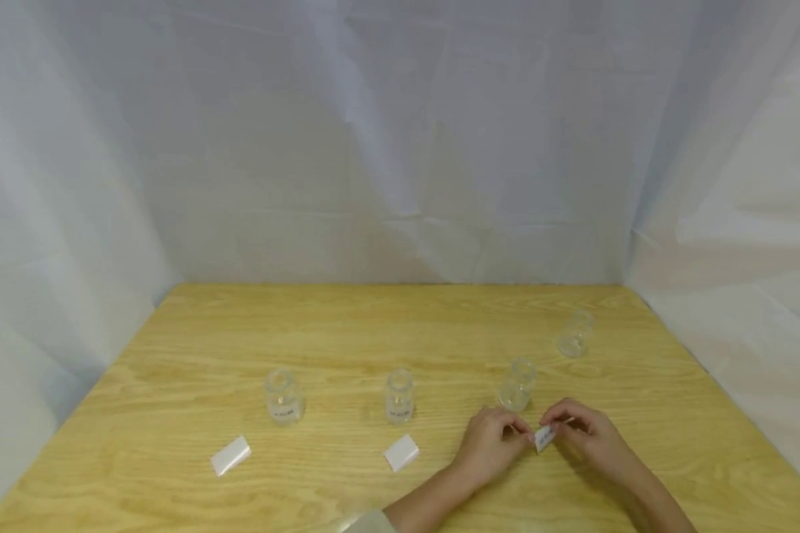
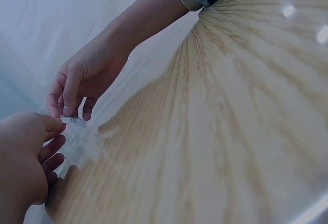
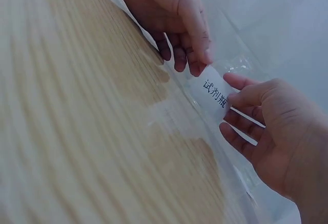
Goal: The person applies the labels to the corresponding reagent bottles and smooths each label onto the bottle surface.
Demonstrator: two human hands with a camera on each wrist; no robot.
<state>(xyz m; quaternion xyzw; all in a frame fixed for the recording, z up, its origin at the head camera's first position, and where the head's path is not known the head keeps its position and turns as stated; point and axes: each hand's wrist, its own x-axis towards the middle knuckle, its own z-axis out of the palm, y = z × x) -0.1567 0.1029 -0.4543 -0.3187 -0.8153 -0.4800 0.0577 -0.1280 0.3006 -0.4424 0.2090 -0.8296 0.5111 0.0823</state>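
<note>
A small white label [image 1: 544, 438] with black printed characters is held between both hands, above the table's front right part. My left hand [image 1: 492, 446] pinches its left edge between thumb and finger. At the opposite edge, my right hand [image 1: 595, 441] pinches it with thumb and forefinger. The printed face of the label [image 3: 214, 94] shows plainly in the right wrist view. Just behind the hands stands a clear glass bottle [image 1: 517, 386], on which I can make out no label. In the left wrist view the label [image 2: 75, 122] is partly covered by fingertips.
Two glass bottles with printed labels, one on the left [image 1: 284, 400] and one mid-table [image 1: 399, 400], stand upright. Another clear bottle [image 1: 575, 334] is at the back right. Two white slips, left [image 1: 230, 455] and centre [image 1: 401, 452], lie on the wooden table [image 1: 347, 326]. White sheeting [image 1: 400, 148] surrounds it.
</note>
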